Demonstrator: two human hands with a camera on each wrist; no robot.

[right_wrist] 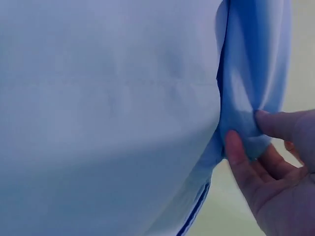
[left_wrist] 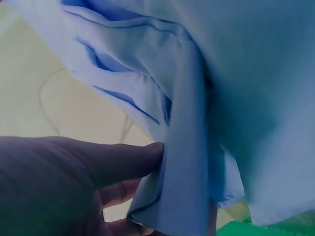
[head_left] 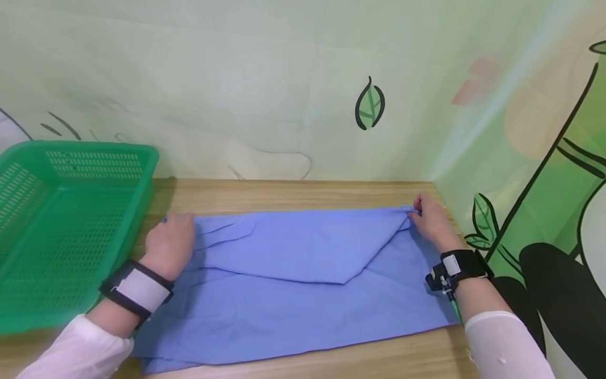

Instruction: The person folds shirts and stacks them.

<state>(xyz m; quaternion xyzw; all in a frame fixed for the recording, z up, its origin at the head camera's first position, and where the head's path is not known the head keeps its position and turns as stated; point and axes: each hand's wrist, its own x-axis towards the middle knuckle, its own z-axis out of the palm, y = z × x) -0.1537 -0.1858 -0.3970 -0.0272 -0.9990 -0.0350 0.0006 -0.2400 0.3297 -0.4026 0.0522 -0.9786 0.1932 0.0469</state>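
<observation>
Both left hand point(head_left: 170, 242) and right hand point(head_left: 432, 221) pinched the blue cloth point(head_left: 293, 310), likely light and limp, at apt corners toward the tabletop's point(head_left: 293, 193) far edge.

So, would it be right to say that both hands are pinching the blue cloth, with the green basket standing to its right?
Not quite: the head view shows the green basket standing to the left of the blue cloth. The left hand and right hand are indeed both pinching the cloth.
</observation>
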